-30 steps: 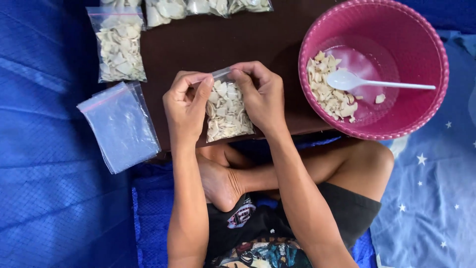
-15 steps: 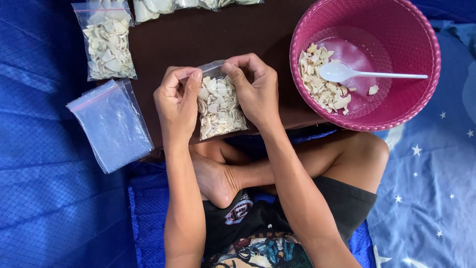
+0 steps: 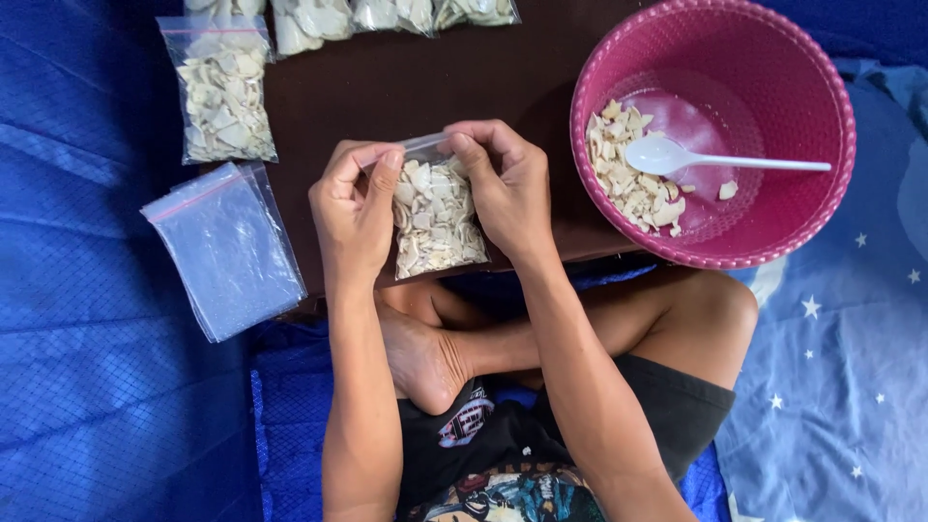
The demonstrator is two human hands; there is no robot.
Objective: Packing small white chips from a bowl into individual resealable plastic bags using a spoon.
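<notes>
A small clear plastic bag [image 3: 432,217] sits at the middle of the view, held upright over the near edge of the dark brown table [image 3: 406,87]. It is filled most of the way with pale, cream-coloured flat chips, irregular in shape and packed loosely, so the lower part bulges while the top strip stays flat and see-through. The left hand [image 3: 353,208] grips the bag's top corner at 9 o'clock of the bag, fingers [image 3: 385,172] curled and pinched on the plastic edge. The right hand [image 3: 503,188] grips the opposite top corner at 3 o'clock, its thumb and fingers clenched on the same top strip. Both hands are closed on the bag; its bottom edge rests at or just above the table's rim, which of the two cannot be told.

At 10 o'clock from the bag lies another filled bag [image 3: 222,92] of the same pale chips, flat on the table. At 12 o'clock, along the far edge, a row of more filled bags [image 3: 387,14] is partly cut off by the frame. At 9 o'clock, a stack of empty clear bags [image 3: 227,246] lies half on the table and half on the blue cloth [image 3: 87,338]. At 2 o'clock stands a pink basin [image 3: 773,58] with a heap of loose chips [image 3: 633,184] and a white plastic spoon [image 3: 715,159] lying inside it.
</notes>
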